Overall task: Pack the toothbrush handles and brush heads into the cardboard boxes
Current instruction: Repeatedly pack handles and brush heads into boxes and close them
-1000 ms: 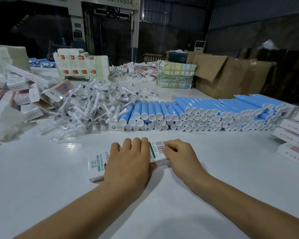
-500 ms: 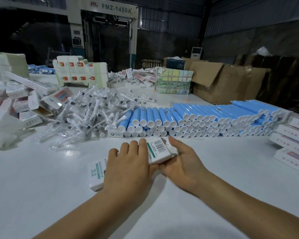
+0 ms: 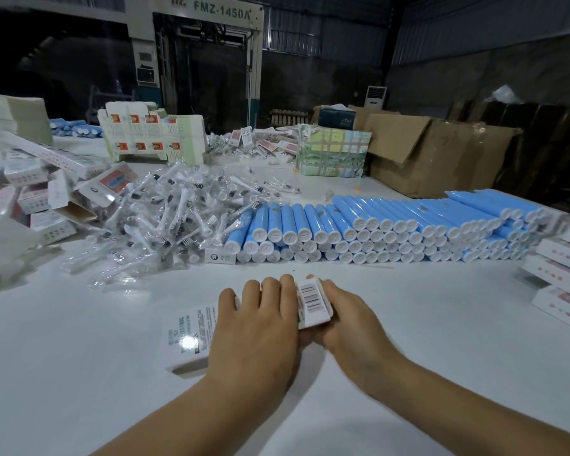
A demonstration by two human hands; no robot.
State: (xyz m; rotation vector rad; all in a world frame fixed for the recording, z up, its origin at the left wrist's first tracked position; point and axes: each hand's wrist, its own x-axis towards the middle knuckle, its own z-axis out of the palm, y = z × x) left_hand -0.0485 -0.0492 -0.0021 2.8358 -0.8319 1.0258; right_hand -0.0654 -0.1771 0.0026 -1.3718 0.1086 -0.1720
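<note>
A long white cardboard box (image 3: 191, 334) with green print and a barcode lies across the white table in front of me. My left hand (image 3: 257, 327) lies over its middle, fingers wrapped over the far edge. My right hand (image 3: 346, 320) grips the barcode end, which is raised off the table. Beyond them, blue toothbrush handles (image 3: 375, 222) with white caps are stacked in a long row. Left of the row is a heap of brush heads (image 3: 175, 212) in clear wrappers.
Loose and folded white boxes (image 3: 43, 199) pile up at the left. Filled boxes (image 3: 563, 274) are stacked at the right edge. Flat carton blanks (image 3: 152, 136), a taped bundle (image 3: 333, 153) and a large brown carton (image 3: 435, 153) stand at the back.
My right hand has moved from the box's top edge to wrap round its barcode end, and that end has tilted up off the table. My left hand stays over the middle.
</note>
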